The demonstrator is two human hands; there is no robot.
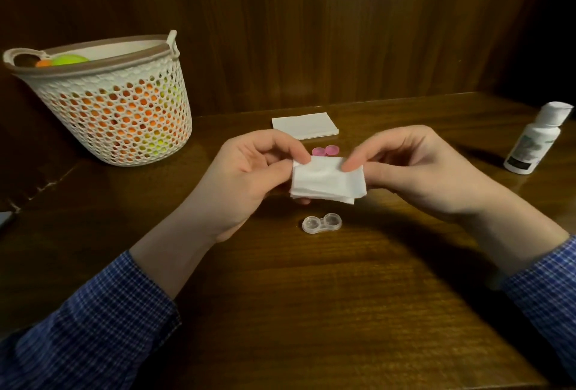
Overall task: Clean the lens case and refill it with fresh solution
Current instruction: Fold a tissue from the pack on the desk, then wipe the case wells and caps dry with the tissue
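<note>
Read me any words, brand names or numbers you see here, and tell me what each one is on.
None can be read.
White bottle: its label has a dark panel and a greenish design, too blurred to read.
Lens case, pink caps, tissues and basket: no print shows.

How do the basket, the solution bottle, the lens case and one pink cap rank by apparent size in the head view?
1. Basket, clearly the largest.
2. Solution bottle.
3. Lens case, clear, open, lying nearer the camera.
4. Pink cap, smallest; it is partly hidden behind the folded tissue and lies farther away, so it may look smaller than it is.
</note>
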